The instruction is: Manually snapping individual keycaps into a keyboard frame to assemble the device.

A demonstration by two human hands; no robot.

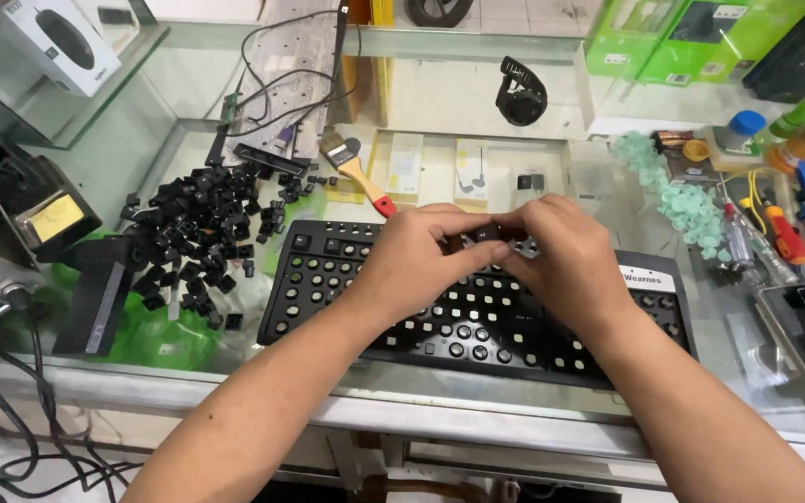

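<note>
A black keyboard (328,289) with most keycaps removed lies on a glass counter in front of me, its bare switches showing. Both hands meet above its upper middle. My left hand (416,256) and my right hand (566,256) pinch a small black keycap (488,233) between their fingertips. A few caps remain on the board's top left row. My forearms cover part of the lower rows.
A pile of loose black keycaps (199,233) lies left of the keyboard. A paintbrush (351,168) with a red handle sits behind it. Green foam pieces (682,200), screwdrivers (780,228) and bottles are at right. Cables and a black stand (95,298) are at left.
</note>
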